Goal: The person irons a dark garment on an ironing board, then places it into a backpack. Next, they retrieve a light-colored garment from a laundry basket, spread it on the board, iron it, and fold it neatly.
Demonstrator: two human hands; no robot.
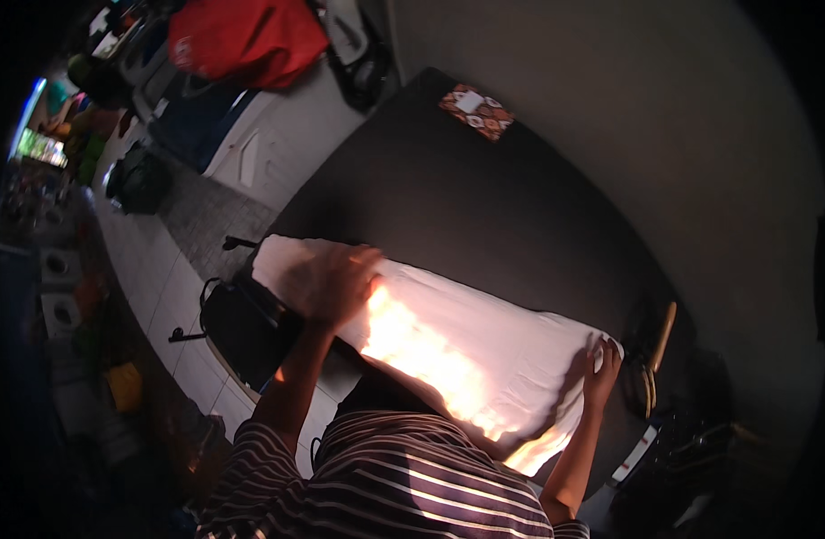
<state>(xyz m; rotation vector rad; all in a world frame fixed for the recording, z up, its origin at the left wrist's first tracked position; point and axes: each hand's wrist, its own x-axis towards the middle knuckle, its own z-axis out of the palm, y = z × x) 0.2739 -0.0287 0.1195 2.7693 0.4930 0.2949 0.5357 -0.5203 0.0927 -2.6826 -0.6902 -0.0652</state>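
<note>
A long piece of white cloth [480, 303] lies across the near side of a dark table [412, 182], with creases towards its right end and bright sunlight on its near part. My left hand [342, 279], a little blurred, rests on or just over the cloth towards its left end; its fingers point right, and how they are set is unclear. At the cloth's right end is my right hand [602, 367], its fingers bent over the edge. Whether they pinch the fabric does not show clearly.
A patterned card or packet [478, 111] lies at the table's far end. Brass-coloured handles [657, 360] sit near the right edge. Beyond the table's left side stand a white cabinet [278, 135] and a red bag [251, 40]. A black chair [240, 330] is at the near left.
</note>
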